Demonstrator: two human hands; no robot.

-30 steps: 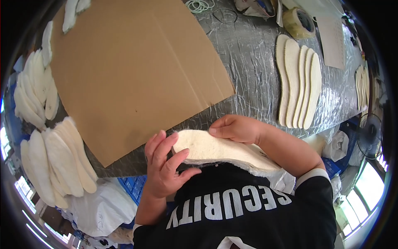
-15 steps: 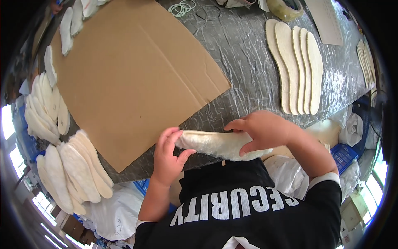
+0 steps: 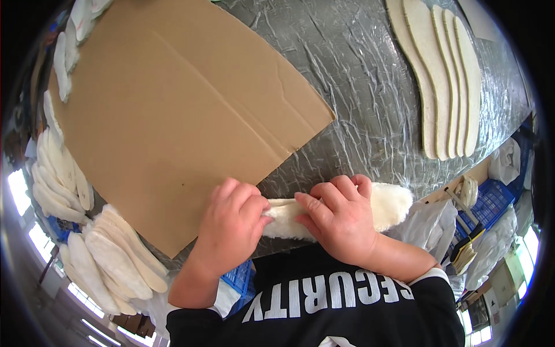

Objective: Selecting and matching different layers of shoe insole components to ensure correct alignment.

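Observation:
A cream fleece insole (image 3: 393,205) lies crosswise at the table's near edge, its fluffy side partly in view. My left hand (image 3: 232,222) is closed round its left end, thumb and fingers pinching the edge. Over its middle, my right hand (image 3: 342,218) grips it with curled fingers and the thumb pressed against it. Between the hands the insole is folded along its length, with a seam-like edge on top. The wide right end spreads out past my right hand. Its left tip is hidden in my left hand.
A large brown cardboard sheet (image 3: 173,115) covers the table's left part. Several flat cream insoles (image 3: 430,81) overlap in a row at the far right. Piles of fleece insoles (image 3: 118,254) lie along the left edge. Blue crates (image 3: 491,202) and plastic bags (image 3: 425,225) stand below on the right.
My right hand has closed over the insole's middle, and the insole's right end now shows beyond it. My left fingers have curled in tighter. The whole view has shifted nearer to the table.

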